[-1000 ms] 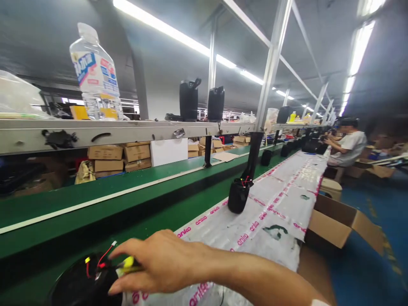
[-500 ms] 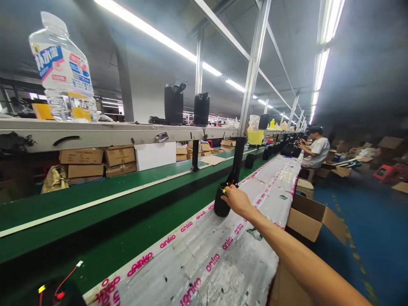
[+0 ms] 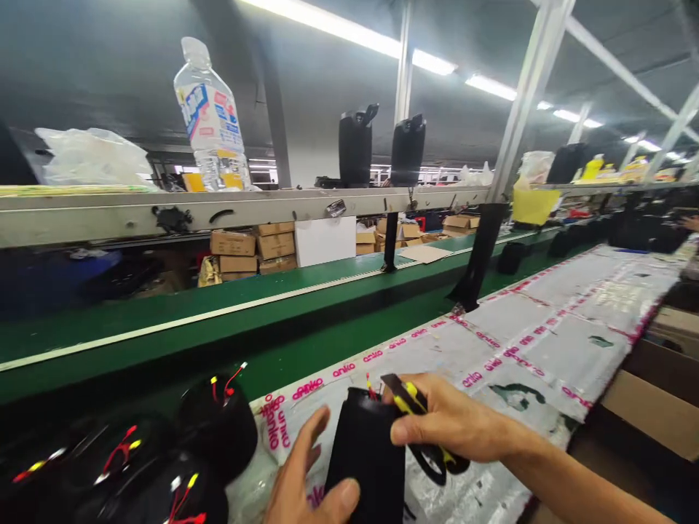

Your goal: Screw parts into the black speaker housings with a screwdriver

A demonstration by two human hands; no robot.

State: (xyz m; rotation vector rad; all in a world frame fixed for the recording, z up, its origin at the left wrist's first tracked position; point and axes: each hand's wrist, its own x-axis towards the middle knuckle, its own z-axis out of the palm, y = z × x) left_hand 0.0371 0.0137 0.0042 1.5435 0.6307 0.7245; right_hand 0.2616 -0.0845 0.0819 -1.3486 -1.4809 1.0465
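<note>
A black speaker-like cylinder (image 3: 367, 455) stands tilted at the near edge of the bench, with thin red wires showing at its top. My right hand (image 3: 453, 418) is closed round a yellow-and-black hand tool (image 3: 411, 399), its dark tip by the cylinder's rim. The exact kind of tool is unclear, and the hand partly covers it. A black loop (image 3: 429, 466) hangs under that hand. My left hand (image 3: 303, 480), fingers spread, is at the cylinder's left side; whether it touches is hard to tell.
Several black cylinders (image 3: 218, 429) with red wires and small connectors crowd the lower left. A green conveyor (image 3: 328, 342) runs behind the plastic-covered bench (image 3: 546, 320). Above it, a shelf (image 3: 284, 207) carries a water bottle (image 3: 212, 124) and two black speakers (image 3: 354, 153). An upright post (image 3: 480, 255) stands at the bench's edge.
The black cylinder has come from farther along the bench to close in front of me with my right hand. My left hand has entered view. The camera has turned left.
</note>
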